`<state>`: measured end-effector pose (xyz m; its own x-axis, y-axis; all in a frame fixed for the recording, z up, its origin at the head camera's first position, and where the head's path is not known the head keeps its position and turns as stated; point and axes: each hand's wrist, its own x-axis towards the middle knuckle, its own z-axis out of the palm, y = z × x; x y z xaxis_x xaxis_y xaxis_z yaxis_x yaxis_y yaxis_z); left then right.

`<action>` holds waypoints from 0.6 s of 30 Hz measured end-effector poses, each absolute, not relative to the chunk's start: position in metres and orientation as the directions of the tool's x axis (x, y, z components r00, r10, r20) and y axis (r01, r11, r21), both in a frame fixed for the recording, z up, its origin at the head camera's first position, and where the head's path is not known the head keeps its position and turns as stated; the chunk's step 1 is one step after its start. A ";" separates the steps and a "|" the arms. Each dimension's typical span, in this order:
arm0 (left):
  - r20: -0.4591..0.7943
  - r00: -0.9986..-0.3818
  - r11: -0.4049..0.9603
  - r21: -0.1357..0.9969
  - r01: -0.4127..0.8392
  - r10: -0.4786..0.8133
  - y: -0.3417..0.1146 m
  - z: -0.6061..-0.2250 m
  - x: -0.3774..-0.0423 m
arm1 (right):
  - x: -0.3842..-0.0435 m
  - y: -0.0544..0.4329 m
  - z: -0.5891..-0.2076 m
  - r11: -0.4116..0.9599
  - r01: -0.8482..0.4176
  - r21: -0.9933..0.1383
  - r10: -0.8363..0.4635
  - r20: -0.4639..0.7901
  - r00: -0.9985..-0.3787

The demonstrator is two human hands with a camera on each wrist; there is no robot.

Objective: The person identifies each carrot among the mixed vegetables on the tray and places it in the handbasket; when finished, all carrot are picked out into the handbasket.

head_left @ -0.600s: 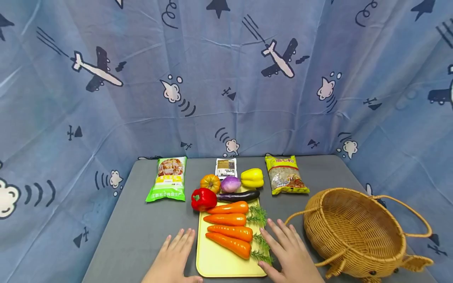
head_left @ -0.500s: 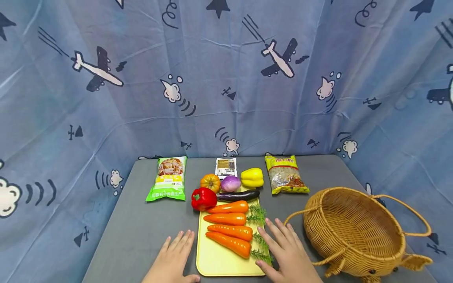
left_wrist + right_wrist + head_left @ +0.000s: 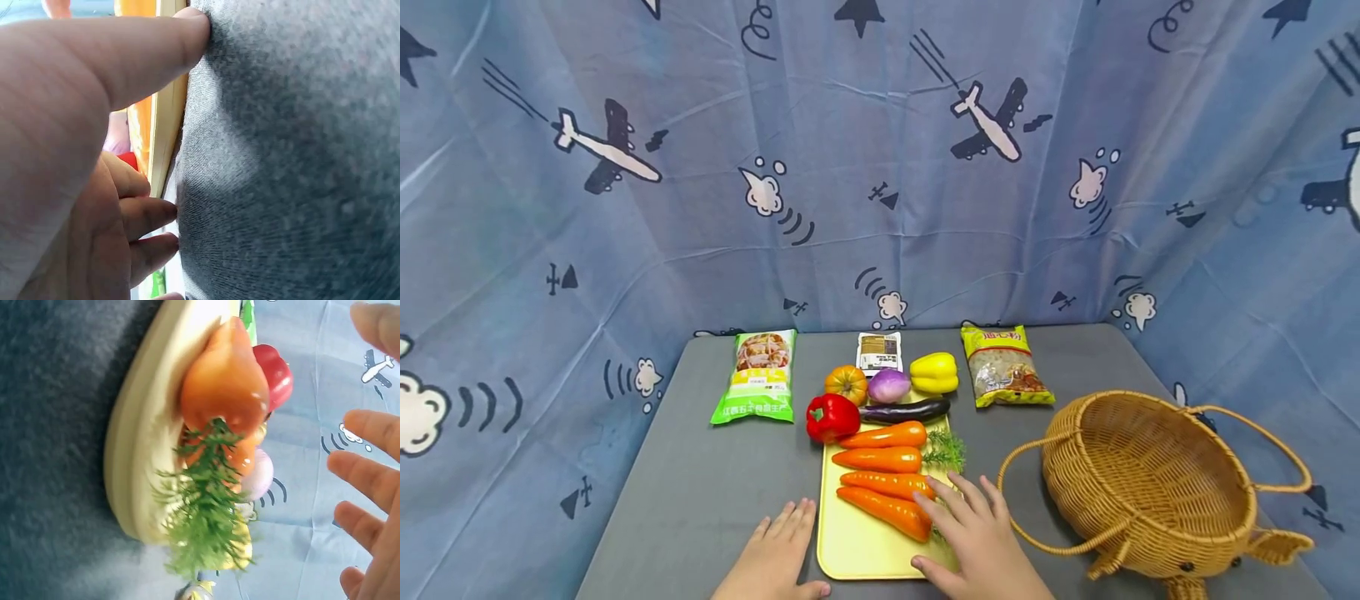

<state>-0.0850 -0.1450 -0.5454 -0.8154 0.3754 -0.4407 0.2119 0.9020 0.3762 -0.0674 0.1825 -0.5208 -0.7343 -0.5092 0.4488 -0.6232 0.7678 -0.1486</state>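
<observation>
My left hand (image 3: pixel 772 554) rests on the grey table left of the pale yellow tray (image 3: pixel 865 560), fingers straight; in the left wrist view its thumb (image 3: pixel 150 50) touches the cloth. My right hand (image 3: pixel 981 546) hovers over the tray's right side with spread fingers, holding nothing. Several orange carrots lie across the tray, leafy tops to the right. The nearest carrot (image 3: pixel 883 510) is beside my right fingertips, its green top (image 3: pixel 206 500) plain in the right wrist view. Behind them lie an eggplant (image 3: pixel 906 411) and a red bell pepper (image 3: pixel 832 419).
A wicker basket (image 3: pixel 1060 475) with looped handles stands at the right. Beyond the tray are a small pumpkin (image 3: pixel 846 384), a purple onion-like vegetable (image 3: pixel 888 387), a yellow bell pepper (image 3: pixel 934 372), a white packet (image 3: pixel 880 352), a green bag (image 3: pixel 758 379) and a yellow bag (image 3: pixel 1006 367).
My right hand has moved left, from the tray's right edge to over the carrot tops, uncovering more of the basket handle. My left hand has shifted only slightly.
</observation>
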 end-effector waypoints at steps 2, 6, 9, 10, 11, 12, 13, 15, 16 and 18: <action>-0.450 -0.811 0.902 0.380 0.205 0.374 -0.143 -0.545 -0.087 | -0.069 0.181 -0.522 0.775 -0.613 -0.154 -0.510 0.421 -0.750; -0.451 -0.804 0.896 0.389 0.213 0.387 -0.141 -0.547 -0.088 | -0.072 0.178 -0.524 0.793 -0.587 -0.164 -0.511 0.347 -0.787; -0.437 -0.805 0.890 0.393 0.231 0.402 -0.139 -0.547 -0.088 | -0.074 0.176 -0.525 0.804 -0.563 -0.192 -0.504 0.283 -0.816; -0.433 -0.805 0.889 0.393 0.236 0.406 -0.139 -0.548 -0.088 | -0.075 0.176 -0.525 0.806 -0.556 -0.202 -0.502 0.263 -0.824; -0.426 -0.805 0.886 0.393 0.245 0.412 -0.138 -0.548 -0.087 | -0.075 0.175 -0.525 0.808 -0.549 -0.212 -0.500 0.244 -0.831; -0.421 -0.806 0.885 0.391 0.253 0.416 -0.138 -0.548 -0.087 | -0.076 0.175 -0.525 0.810 -0.543 -0.221 -0.499 0.228 -0.836; -0.417 -0.807 0.884 0.389 0.259 0.419 -0.137 -0.548 -0.087 | -0.076 0.174 -0.525 0.812 -0.538 -0.225 -0.497 0.214 -0.841; -0.408 -0.809 0.884 0.380 0.272 0.424 -0.136 -0.548 -0.087 | -0.076 0.173 -0.524 0.816 -0.528 -0.234 -0.493 0.194 -0.848; -0.406 -0.810 0.885 0.374 0.276 0.424 -0.135 -0.548 -0.087 | -0.076 0.173 -0.523 0.818 -0.522 -0.240 -0.489 0.188 -0.852; -0.403 -0.812 0.888 0.366 0.280 0.422 -0.134 -0.548 -0.087 | -0.076 0.171 -0.522 0.822 -0.513 -0.247 -0.481 0.180 -0.858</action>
